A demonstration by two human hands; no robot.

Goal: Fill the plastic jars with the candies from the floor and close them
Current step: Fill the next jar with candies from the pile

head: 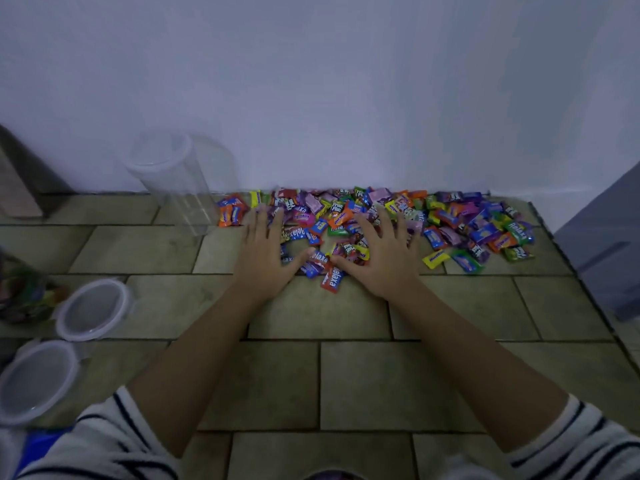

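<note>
A heap of bright wrapped candies [460, 223] lies on the tiled floor along the white wall. My left hand [265, 252] and my right hand [375, 256] rest palm down on the heap's near left part, fingers spread, thumbs pointing toward each other with several candies between them. Neither hand grips anything. A tall clear plastic jar [175, 181] stands open and empty just left of the heap. Two more clear jars [91, 310] [34, 381] stand at the lower left, seen from above. A jar holding candies [22, 292] shows partly at the left edge.
The tiled floor [346, 375] stretches between me and the heap. A grey panel [602, 244] rises at the right edge and a dark block [24, 181] at the far left. Striped sleeves cover both my forearms at the bottom.
</note>
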